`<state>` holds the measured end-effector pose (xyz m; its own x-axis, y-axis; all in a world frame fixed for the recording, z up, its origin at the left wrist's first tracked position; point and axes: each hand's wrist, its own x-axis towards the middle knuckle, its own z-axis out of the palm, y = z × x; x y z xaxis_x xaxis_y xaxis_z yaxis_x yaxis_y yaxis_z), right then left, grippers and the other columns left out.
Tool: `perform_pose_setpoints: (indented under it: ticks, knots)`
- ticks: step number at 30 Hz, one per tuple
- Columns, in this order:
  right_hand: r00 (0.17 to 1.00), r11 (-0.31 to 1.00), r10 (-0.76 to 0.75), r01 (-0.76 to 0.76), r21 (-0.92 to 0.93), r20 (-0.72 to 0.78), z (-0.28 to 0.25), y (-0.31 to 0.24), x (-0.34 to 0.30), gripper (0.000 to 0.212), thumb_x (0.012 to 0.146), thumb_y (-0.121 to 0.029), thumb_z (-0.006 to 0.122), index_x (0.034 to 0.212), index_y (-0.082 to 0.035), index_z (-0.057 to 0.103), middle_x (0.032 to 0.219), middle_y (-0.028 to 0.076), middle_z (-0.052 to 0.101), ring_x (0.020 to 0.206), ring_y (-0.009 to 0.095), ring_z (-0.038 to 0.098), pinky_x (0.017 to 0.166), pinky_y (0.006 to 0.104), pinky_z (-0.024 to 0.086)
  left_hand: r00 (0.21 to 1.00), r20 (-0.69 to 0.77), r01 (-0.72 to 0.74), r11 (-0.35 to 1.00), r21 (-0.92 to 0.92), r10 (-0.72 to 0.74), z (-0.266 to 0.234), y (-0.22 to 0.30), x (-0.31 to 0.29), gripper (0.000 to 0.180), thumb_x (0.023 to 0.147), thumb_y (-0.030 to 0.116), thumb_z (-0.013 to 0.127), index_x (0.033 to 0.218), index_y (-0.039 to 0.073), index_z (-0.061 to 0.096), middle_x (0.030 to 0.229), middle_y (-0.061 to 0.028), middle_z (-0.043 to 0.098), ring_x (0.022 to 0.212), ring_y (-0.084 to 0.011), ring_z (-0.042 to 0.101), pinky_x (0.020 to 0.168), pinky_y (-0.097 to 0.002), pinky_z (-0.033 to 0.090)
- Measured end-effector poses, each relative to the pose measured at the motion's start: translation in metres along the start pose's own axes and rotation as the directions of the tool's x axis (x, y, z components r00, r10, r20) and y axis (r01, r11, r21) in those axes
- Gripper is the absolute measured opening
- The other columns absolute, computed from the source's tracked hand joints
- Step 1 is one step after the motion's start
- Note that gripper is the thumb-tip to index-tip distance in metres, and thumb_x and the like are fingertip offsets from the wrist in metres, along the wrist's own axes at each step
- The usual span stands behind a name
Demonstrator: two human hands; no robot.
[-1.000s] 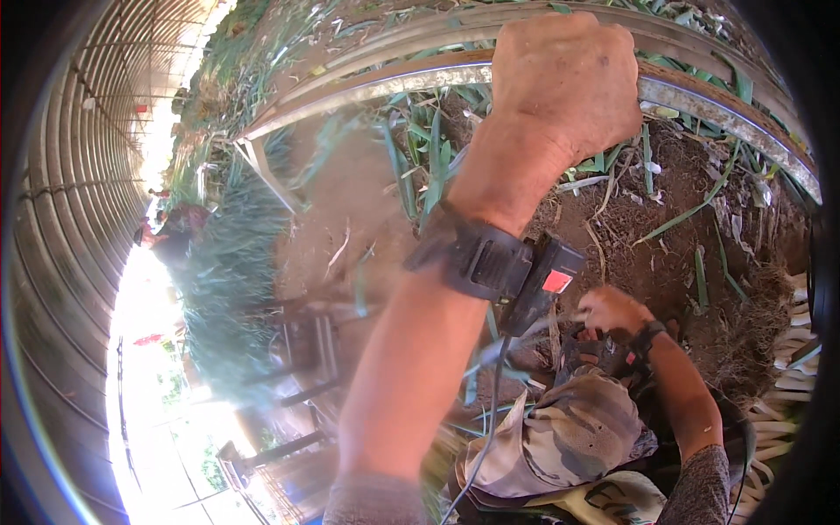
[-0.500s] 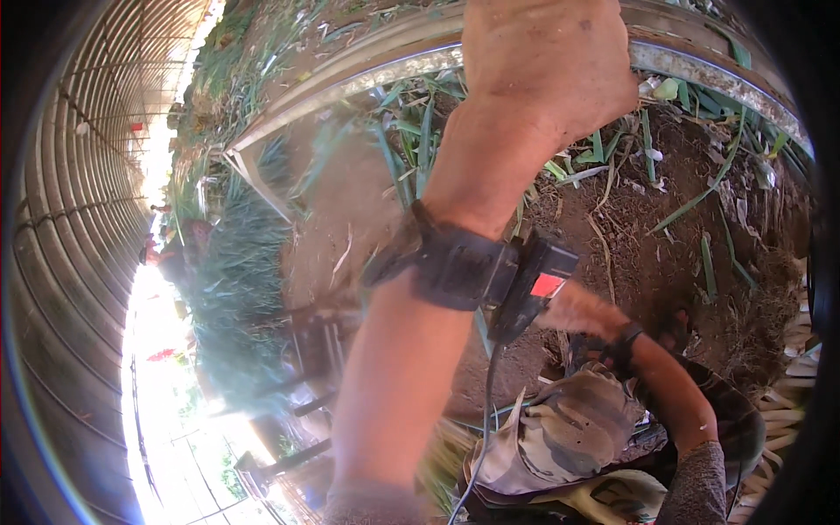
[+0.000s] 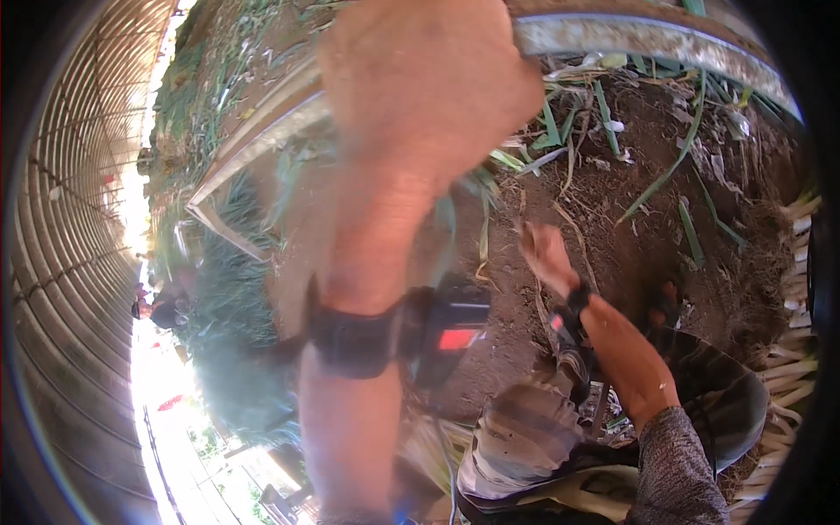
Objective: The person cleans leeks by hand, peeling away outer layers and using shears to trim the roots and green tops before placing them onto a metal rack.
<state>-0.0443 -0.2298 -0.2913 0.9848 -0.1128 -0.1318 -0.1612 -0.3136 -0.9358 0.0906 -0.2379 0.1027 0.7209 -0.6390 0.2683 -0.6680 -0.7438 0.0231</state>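
My left hand point(image 3: 420, 79) reaches large across the top, its back toward me and motion-blurred. Its fingers are hidden, and I cannot tell whether it grips the metal-edged rail point(image 3: 647, 44) behind it. A black strap with a box-shaped device point(image 3: 451, 332) is around that wrist. Lower and to the right, my right hand point(image 3: 547, 258) hangs over brown soil point(image 3: 595, 254), its fingers curled inward; anything inside them is hidden. Cut green leaves point(image 3: 604, 109), like those of leeks or green onions, lie scattered beyond it.
White-stemmed stalks point(image 3: 792, 350) are stacked along the right edge. A heap of long green leaves point(image 3: 232, 306) lies at the left, before a ribbed, curved wall point(image 3: 70, 262). My clothed knee point(image 3: 525, 429) is below. A dark figure point(image 3: 171, 302) shows far left.
My left hand and forearm have swung left. My right hand has moved up and slightly left, out from behind the left wrist device. The whole view has shifted a little.
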Motion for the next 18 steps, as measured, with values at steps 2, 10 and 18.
perform_pose_setpoints:
  ticks: [2,10,18]
  knots:
    - [0.996,0.997,-0.010,0.016,0.075,-0.086,-0.032,-0.047,0.048,0.011,0.092,-0.007,0.051,0.084,0.000,0.052,0.068,0.008,0.045,0.059,0.017,0.045,0.051,0.0376,0.039,1.000,0.006,0.022,0.982,-0.188,-0.021,0.019,-0.025,0.016,0.023,0.072,0.009,0.070,0.095,0.007,0.070,0.089,-0.0154,0.072,0.082,-0.0326,0.070,0.078,-0.0407,0.054]
    - [0.891,0.968,-0.251,0.234,0.091,0.379,0.020,-0.065,-0.009,0.012,0.089,-0.014,0.057,0.088,-0.001,0.057,0.072,0.016,0.058,0.066,0.033,0.061,0.058,0.0440,0.051,1.000,0.011,-0.020,0.998,-0.067,0.021,-0.003,-0.004,0.006,0.021,0.078,0.007,0.068,0.099,0.005,0.070,0.085,-0.0145,0.071,0.074,-0.0267,0.070,0.071,-0.0383,0.056]
    - [0.742,0.976,-0.202,0.205,0.070,0.639,0.102,-0.007,-0.125,0.019,0.086,-0.016,0.054,0.090,-0.002,0.067,0.084,0.024,0.066,0.082,0.040,0.067,0.071,0.0495,0.054,0.984,0.163,-0.073,0.997,-0.007,0.073,-0.067,0.018,-0.046,0.023,0.084,0.013,0.068,0.106,0.006,0.069,0.089,-0.0116,0.072,0.076,-0.0247,0.070,0.070,-0.0374,0.058]
